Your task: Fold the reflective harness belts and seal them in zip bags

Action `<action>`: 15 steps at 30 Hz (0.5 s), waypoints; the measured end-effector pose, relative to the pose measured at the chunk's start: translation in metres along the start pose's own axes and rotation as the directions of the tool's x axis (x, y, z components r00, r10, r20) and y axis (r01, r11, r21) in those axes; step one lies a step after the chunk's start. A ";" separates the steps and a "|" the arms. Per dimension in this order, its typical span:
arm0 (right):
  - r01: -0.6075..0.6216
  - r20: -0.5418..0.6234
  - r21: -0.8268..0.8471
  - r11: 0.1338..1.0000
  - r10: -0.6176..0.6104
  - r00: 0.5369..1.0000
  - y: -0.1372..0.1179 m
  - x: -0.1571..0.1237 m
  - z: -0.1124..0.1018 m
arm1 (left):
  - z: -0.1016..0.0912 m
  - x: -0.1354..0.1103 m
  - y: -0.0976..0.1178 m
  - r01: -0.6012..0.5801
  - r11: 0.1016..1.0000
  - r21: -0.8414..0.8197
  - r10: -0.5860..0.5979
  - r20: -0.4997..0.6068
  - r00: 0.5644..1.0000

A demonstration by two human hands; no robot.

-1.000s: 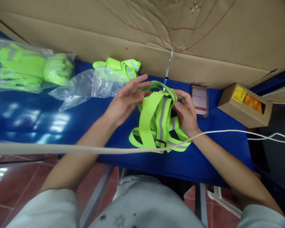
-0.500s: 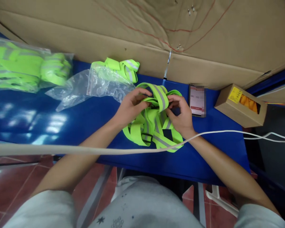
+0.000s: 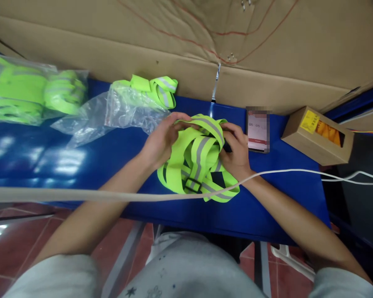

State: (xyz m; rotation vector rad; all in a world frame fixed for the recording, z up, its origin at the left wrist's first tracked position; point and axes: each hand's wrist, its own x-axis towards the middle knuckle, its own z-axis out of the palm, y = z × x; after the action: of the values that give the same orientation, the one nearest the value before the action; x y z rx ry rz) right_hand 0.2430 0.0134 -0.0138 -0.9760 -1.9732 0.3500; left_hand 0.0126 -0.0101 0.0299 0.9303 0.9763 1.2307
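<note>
A neon yellow-green strap vest with grey reflective stripes [image 3: 199, 159] lies bunched on the blue table [image 3: 90, 153]. My left hand [image 3: 161, 138] grips its upper left loop with curled fingers. My right hand [image 3: 236, 147] pinches the upper right part of the same straps. Both hands sit at the far end of the bundle, on either side of it. A black buckle [image 3: 189, 186] shows on the near straps.
An open clear plastic bag [image 3: 112, 116] with a folded vest [image 3: 157, 89] lies to the left. Bagged vests [image 3: 31, 97] sit at far left. A phone [image 3: 257, 129] and a small cardboard box [image 3: 318, 134] lie to the right. A white cable [image 3: 286, 171] crosses in front. Cardboard sheets [image 3: 267, 62] back the table.
My left hand went from spread fingers to a closed grip on the straps. Both hands folded the top loop over, and the bundle became more compact.
</note>
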 end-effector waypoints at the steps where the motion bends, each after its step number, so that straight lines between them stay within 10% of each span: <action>1: 0.004 -0.011 -0.004 1.000 -0.004 1.000 0.001 -0.001 0.000 | 0.001 -0.003 -0.001 -0.074 0.992 0.100 0.072 0.021 0.997; 5: 0.038 -0.010 -0.064 0.997 -0.038 0.999 -0.003 -0.008 0.001 | 0.010 -0.017 -0.006 -0.390 0.728 0.565 0.347 0.186 0.919; 8: 0.077 0.060 -0.108 0.991 -0.071 0.996 -0.010 -0.014 0.003 | 0.015 -0.023 -0.007 -0.404 0.600 0.691 0.324 0.253 0.912; 15: 0.036 0.057 -0.186 0.982 -0.026 0.998 -0.017 -0.008 0.001 | 0.014 -0.025 0.005 -0.354 0.763 0.541 0.374 0.077 0.924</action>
State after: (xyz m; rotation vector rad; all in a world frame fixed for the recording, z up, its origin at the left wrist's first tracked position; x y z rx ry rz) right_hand 0.2362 -0.0031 -0.0093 -1.0614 -2.0968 0.1768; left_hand 0.0220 -0.0352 0.0416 1.6208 1.2489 1.3115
